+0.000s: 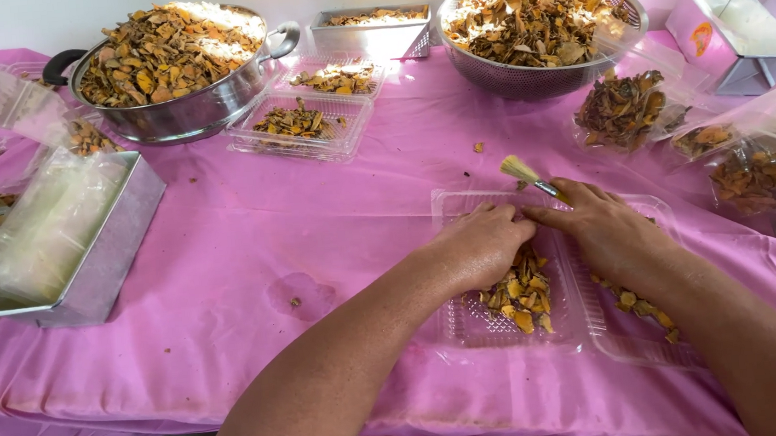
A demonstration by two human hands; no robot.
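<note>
A clear plastic clamshell tray (471, 331) lies open on the pink tablecloth (252, 247) in front of me. Dried yellow-brown slices (519, 295) sit in its left half and a few more slices (639, 304) in its right half. My left hand (482, 243) rests palm down over the left half, fingers curled on the slices. My right hand (606, 228) lies over the right half and holds a small brush (523, 172) with pale bristles pointing up and away.
A steel pot (178, 110) and a mesh colander (534, 77), both heaped with dried slices, stand at the back. Filled clear trays (302, 123), a steel tin (374, 35), bagged slices (624, 107) and metal tins (88, 269) ring the work area.
</note>
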